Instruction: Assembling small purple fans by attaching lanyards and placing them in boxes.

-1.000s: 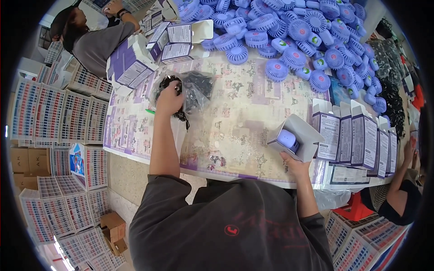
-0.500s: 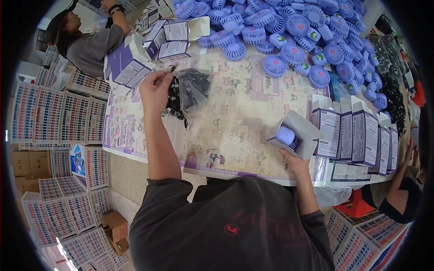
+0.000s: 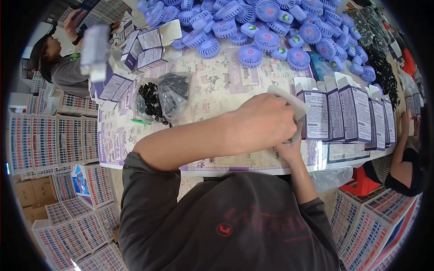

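Note:
My left hand [image 3: 266, 118] reaches across to the right, its fingers curled closed at the mouth of an open carton [image 3: 289, 100]. What the fingers hold, if anything, is hidden. From below, my right hand [image 3: 289, 150] grips this small carton, whose pale flap sticks up past my left knuckles. The carton's inside is out of sight behind my left hand. To the left lies a clear plastic bag [image 3: 177, 97] with black cables [image 3: 148, 97] spilling from it.
A heap of lilac handheld fans [image 3: 266, 39] covers the table's far side. Open purple-and-white cartons [image 3: 315, 113] stand in a row at right; others [image 3: 151, 56] lie far left. A blurred carton [image 3: 95, 49] hangs near a co-worker [image 3: 68, 72]. Stacked trays [image 3: 68, 140] stand left.
My left hand has swung from beside the cable bag, where it pinched a small dark thing, right to the carton. A blurred carton has appeared at far left. The view has shifted.

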The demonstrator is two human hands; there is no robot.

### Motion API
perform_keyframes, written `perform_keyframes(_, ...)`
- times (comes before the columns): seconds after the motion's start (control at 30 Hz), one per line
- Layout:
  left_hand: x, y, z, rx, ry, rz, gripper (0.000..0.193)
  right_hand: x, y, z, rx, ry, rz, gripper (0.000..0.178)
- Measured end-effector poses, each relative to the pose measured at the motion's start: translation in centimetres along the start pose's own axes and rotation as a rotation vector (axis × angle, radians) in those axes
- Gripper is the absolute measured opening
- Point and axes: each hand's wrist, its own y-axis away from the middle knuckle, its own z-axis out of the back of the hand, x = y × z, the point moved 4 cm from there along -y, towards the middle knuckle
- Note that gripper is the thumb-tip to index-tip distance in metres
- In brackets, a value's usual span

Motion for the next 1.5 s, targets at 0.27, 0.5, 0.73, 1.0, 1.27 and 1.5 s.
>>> perform_keyframes(0.27,-1.7,0.6,-3.2,0.419,-0.001,0.17,0.019,-0.4,0.3,0.0,0.02,0.041,0.002,0.065)
perform_keyframes(0.5,0.6,4.7,-2.4,-0.578,0.294,0.137,0.048,0.3,-0.2,0.2,0.053,-0.031,0.062,0.06)
perform_keyframes(0.73,3.4,3.1,-9.8,-0.537,1.056,0.536,0.066,6.8,-0.1,4.5,0.271,0.495,-0.004,0.052)
perform_keyframes(1.0,4.8,-6.1,-13.5,-0.473,1.342,0.513,0.053,16.0,1.0,9.3,0.106,0.981,0.366,0.025)
perform_keyframes(1.27,20.9,14.7,-1.2,-0.84,0.025,1.084,0.055,11.0,3.3,4.7,0.219,0.763,0.39,0.014)
perform_keyframes(1.5,22.4,29.5,1.1,-0.11,-0.558,1.44,0.058,10.1,2.0,4.0,0.129,0.697,0.459,0.013)
